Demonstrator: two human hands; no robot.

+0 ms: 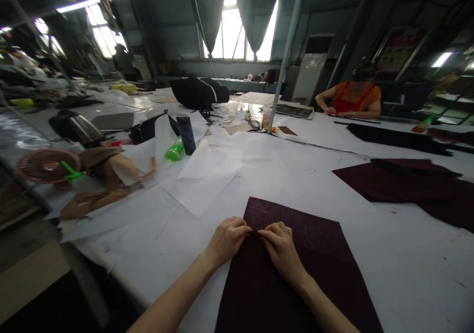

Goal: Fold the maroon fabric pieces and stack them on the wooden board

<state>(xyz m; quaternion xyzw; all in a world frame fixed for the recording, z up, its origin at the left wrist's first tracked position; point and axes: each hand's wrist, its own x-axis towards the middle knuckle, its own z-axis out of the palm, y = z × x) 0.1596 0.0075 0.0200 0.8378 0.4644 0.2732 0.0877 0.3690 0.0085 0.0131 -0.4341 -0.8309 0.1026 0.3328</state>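
Note:
A dark maroon fabric piece [314, 234] lies flat on the white table [388, 254] right in front of me. My left hand [226, 239] rests at the fabric's left edge, fingers curled and pinching the cloth. My right hand [281, 246] lies on top of the fabric, fingers bent and pinching the cloth too. The fingertips of both hands almost meet near the fabric's left edge.
More dark maroon fabric [411, 180] lies to the right. White paper sheets [203, 175], a green bottle [175, 151], a dark tumbler [186, 134], a pink fan [48, 166] and black bags [200, 92] sit to the left and behind. A person in orange [351, 101] works at the far side by a metal pole [285, 56].

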